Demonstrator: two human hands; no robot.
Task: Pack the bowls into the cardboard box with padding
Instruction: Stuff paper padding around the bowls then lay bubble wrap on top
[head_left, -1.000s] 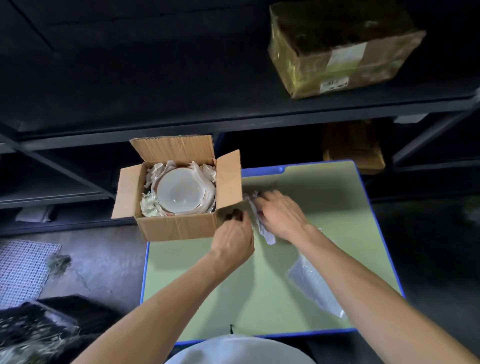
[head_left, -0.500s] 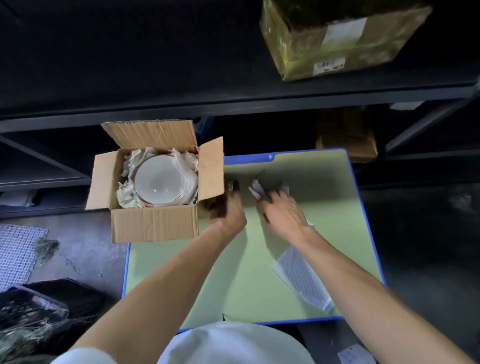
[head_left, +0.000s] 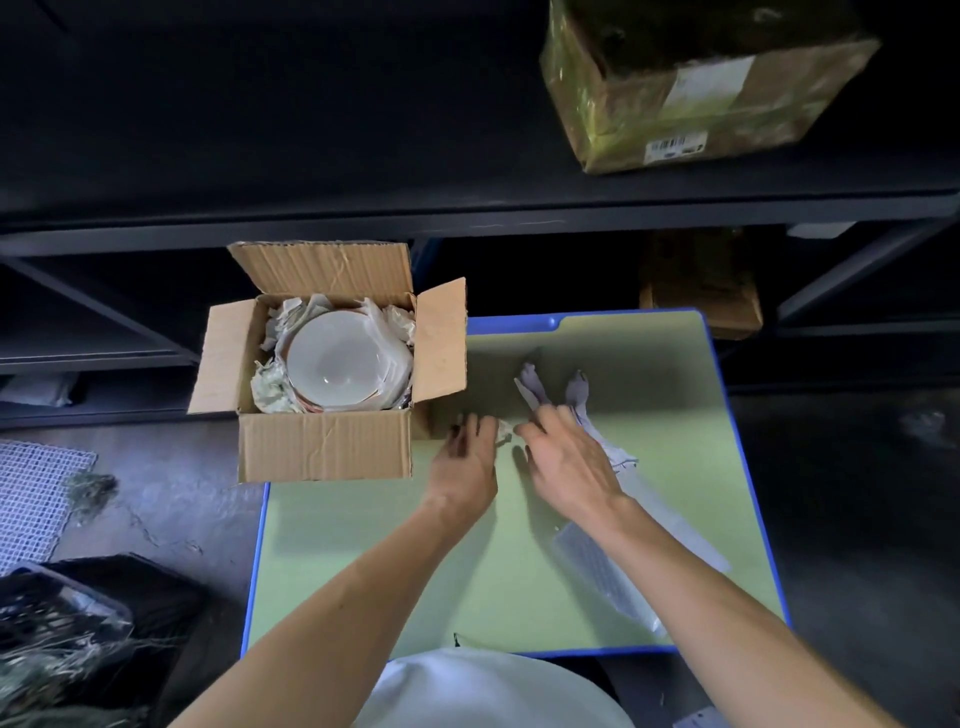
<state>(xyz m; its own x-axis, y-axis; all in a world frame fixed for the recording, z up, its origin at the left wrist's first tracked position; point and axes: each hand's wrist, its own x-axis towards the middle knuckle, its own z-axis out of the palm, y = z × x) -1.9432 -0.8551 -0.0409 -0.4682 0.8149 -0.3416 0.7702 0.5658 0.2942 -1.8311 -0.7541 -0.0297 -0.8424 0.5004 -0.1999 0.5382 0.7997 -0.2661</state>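
An open cardboard box (head_left: 324, 449) stands on the left end of the green table (head_left: 415, 571). Inside it lies a white bowl (head_left: 332, 364) with an orange rim, face up, with crumpled paper padding (head_left: 270, 384) packed around it. Just right of the box, my left hand (head_left: 465, 462) hovers low over the table, fingers forward and blurred, its thumb next to a small scrap of paper. My right hand (head_left: 569, 460) lies over a crumpled sheet of white paper (head_left: 576, 389) and grips it; the paper's ends stick out beyond my fingers.
A sheet of bubble wrap (head_left: 602, 571) lies on the table under my right forearm. Dark metal shelving (head_left: 467, 218) runs behind the table, with a taped cardboard parcel (head_left: 696, 88) on it and another box (head_left: 701, 291) below. Black bags and a mesh mat (head_left: 31, 499) lie on the floor at left.
My left hand has left the box's near right corner and moved right toward the crumpled paper. My right hand stays on the paper. The camera view has shifted.
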